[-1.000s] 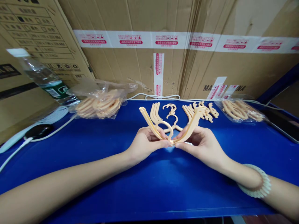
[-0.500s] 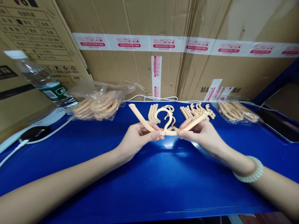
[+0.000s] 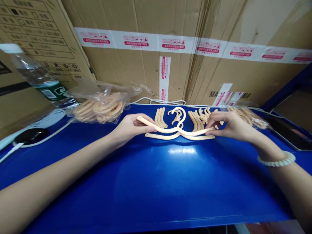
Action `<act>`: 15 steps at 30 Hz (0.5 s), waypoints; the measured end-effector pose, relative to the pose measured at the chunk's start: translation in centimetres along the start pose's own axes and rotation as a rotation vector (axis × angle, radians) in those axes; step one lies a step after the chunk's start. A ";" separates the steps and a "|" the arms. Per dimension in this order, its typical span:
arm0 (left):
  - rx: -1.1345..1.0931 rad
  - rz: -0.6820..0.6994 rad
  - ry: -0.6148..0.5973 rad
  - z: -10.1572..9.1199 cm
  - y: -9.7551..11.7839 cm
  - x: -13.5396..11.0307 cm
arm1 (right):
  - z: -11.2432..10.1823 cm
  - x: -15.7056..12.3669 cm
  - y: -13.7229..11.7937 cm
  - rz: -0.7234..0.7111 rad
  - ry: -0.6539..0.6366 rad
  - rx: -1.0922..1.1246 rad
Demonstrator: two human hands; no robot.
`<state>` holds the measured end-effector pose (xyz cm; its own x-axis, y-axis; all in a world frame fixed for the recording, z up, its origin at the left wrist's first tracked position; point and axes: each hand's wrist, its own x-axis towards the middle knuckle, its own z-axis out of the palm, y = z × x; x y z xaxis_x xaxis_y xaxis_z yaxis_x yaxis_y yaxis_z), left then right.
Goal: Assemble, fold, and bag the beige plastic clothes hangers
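Observation:
A cream clothes hanger (image 3: 166,130) with a curved hook spans the space between my hands, its two arms spread wide. My left hand (image 3: 131,126) grips its left arm near the outer part, thumb on the near side. At the other end, my right hand (image 3: 230,125) pinches the tip of the right arm. Just under and nearer me, a second hanger (image 3: 163,136) of the same colour lies on the blue table. Behind are curved bars (image 3: 160,117) on the left, more curved bars (image 3: 195,120) on the right, and small hook-shaped pieces (image 3: 204,114), partly hidden by my right hand.
A clear bag of cream pieces (image 3: 107,109) lies on the left, and another bag (image 3: 252,117) on the right. Beyond are a water bottle (image 3: 46,81), a black mouse-like object (image 3: 32,136), a white cable (image 3: 143,101), cardboard boxes (image 3: 136,71) and a dark phone-like slab (image 3: 285,133).
My hands have moved apart from the hanger's middle to its outer arms. The hanger is lower and its arms lie flatter. The second hanger beneath it now shows.

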<state>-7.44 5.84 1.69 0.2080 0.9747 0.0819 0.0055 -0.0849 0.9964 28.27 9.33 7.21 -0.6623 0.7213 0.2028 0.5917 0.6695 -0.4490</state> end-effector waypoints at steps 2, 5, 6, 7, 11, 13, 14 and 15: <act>0.177 0.046 -0.030 -0.2 0.1 0.0 | -0.2 0.0 0.1 0.029 -0.092 -0.001; 0.355 0.161 -0.084 -0.4 0.0 0.0 | -0.2 -0.1 0.1 0.035 -0.185 0.005; 0.408 0.224 -0.106 -0.5 0.0 0.0 | -0.2 -0.1 0.1 0.033 -0.210 0.006; 0.463 0.292 -0.132 -0.5 -0.1 0.1 | -0.2 -0.1 0.2 0.032 -0.236 0.006; 0.649 0.518 -0.233 -0.4 -0.5 0.1 | 0.1 -0.1 0.6 0.084 -0.314 -0.009; 0.707 0.576 -0.265 -0.3 -0.8 0.1 | 0.2 -0.1 0.8 0.113 -0.335 -0.004; 0.724 0.596 -0.277 -0.3 -0.9 0.1 | 0.3 -0.1 0.8 0.123 -0.340 0.007; 0.734 0.607 -0.284 -0.3 -1.1 0.1 | 0.3 -0.2 0.8 0.131 -0.342 0.018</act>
<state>-7.76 6.09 0.60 0.6024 0.6460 0.4689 0.4043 -0.7534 0.5185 28.74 9.72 6.57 -0.6982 0.6981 -0.1587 0.6759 0.5696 -0.4676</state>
